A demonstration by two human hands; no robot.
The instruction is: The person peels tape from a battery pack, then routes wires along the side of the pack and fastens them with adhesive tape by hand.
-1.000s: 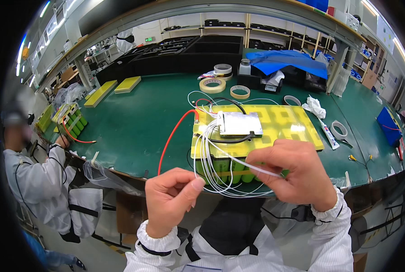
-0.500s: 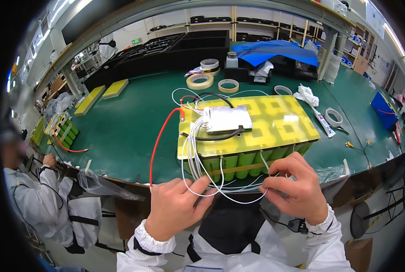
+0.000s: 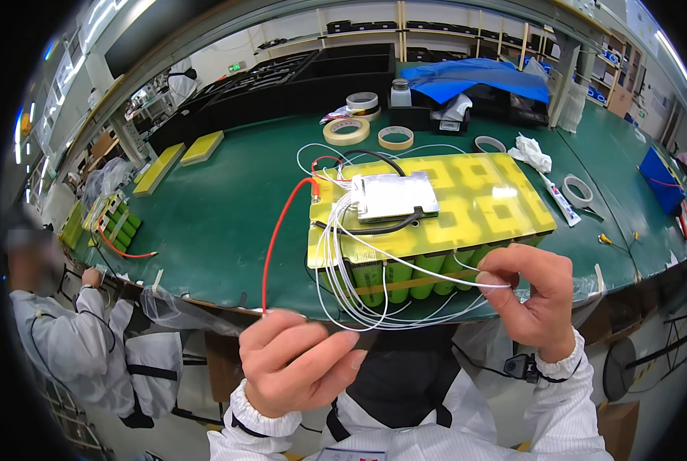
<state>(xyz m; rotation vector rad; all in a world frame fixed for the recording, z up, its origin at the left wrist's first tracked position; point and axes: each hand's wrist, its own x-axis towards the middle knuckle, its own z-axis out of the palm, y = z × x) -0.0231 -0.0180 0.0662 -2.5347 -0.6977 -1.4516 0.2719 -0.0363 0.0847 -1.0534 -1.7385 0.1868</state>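
Right fingers (image 3: 517, 260) pinch 1 white wire (image 3: 424, 271), partly hiding green cells (image 3: 399, 273); I cannot tell if left fingers (image 3: 319, 353) grip anything.

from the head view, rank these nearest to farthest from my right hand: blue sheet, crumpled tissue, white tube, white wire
1. White wire: pinched in the right hand.
2. White tube: beyond the hand, right of the battery pack.
3. Crumpled tissue: behind the tube.
4. Blue sheet: farthest back, beyond the pack.
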